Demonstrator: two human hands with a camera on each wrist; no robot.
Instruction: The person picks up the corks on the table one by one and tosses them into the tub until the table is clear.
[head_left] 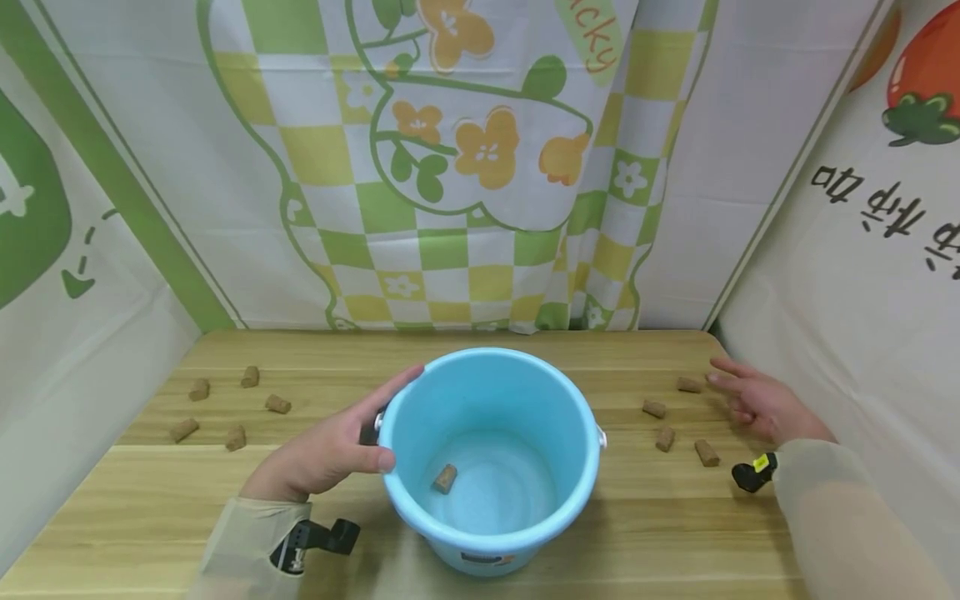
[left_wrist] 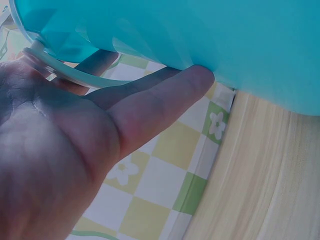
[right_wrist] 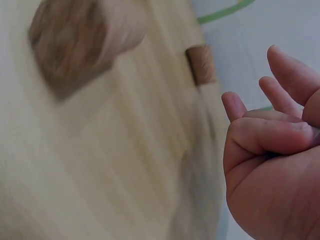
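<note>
A light blue bucket point(head_left: 487, 546) stands upright on the table, with one cork point(head_left: 445, 478) lying inside. My left hand point(head_left: 330, 446) rests against the bucket's left side, thumb at the rim and fingers spread. In the left wrist view, fairly straight fingers point(left_wrist: 160, 102) touch the blue wall beside the handle. My right hand point(head_left: 765, 407) hovers at the table's right side, some fingers extended and others bent, with nothing visible in it. The nearest cork point(head_left: 690, 384) lies just left of its fingertips; other corks point(head_left: 707, 452) lie around it. The right wrist view shows two corks beyond the hand point(right_wrist: 275, 165).
Several corks point(head_left: 236, 438) lie scattered on the left part of the wooden table point(head_left: 360, 358). A patterned curtain point(head_left: 480, 250) hangs behind the table's back edge, and pale printed cloth point(head_left: 855, 275) borders the right side.
</note>
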